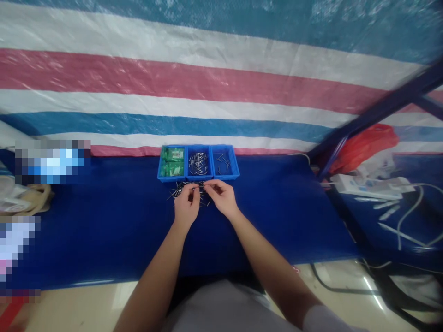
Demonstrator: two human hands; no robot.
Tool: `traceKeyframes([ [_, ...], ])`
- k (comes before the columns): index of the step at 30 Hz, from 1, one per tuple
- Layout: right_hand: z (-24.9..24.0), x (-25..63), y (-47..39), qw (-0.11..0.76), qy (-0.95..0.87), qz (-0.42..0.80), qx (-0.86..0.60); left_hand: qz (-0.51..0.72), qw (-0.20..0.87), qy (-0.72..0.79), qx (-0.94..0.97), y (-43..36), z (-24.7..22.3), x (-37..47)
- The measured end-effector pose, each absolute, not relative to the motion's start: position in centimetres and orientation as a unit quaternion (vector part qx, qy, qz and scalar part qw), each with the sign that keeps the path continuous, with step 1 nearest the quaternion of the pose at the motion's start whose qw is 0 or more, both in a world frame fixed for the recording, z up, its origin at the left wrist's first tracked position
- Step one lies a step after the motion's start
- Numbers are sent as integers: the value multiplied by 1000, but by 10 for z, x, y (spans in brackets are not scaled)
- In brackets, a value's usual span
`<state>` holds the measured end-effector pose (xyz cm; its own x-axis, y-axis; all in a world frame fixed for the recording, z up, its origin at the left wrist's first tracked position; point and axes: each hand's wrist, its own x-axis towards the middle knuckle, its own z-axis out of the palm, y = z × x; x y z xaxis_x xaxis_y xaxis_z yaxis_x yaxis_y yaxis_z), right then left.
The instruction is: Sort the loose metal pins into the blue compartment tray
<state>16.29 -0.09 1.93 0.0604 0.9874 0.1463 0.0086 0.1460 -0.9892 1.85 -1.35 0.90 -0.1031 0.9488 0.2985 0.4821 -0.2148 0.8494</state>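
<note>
Wide blue counter [121, 226] here, carrying three joined blue bins [236, 168]. Just in front, left hand [186, 203] and right hand [222, 197] nearly meet, fingertips drawn together; whether they're clamped on a pin, I can't tell. Green packets [175, 154] sit in the left bin! A loose pin pile [176, 190] lies under the hands, long axes criss-crossing; pins [198, 162] crowd the middle bin every which way; few pins [227, 162] slant in the right.
</note>
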Motion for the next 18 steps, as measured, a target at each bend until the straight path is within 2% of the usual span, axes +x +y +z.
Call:
traceKeyframes([
  [18,17,163,-1,554,-515,453,-471,461,244,582,625,-13,8,18],
])
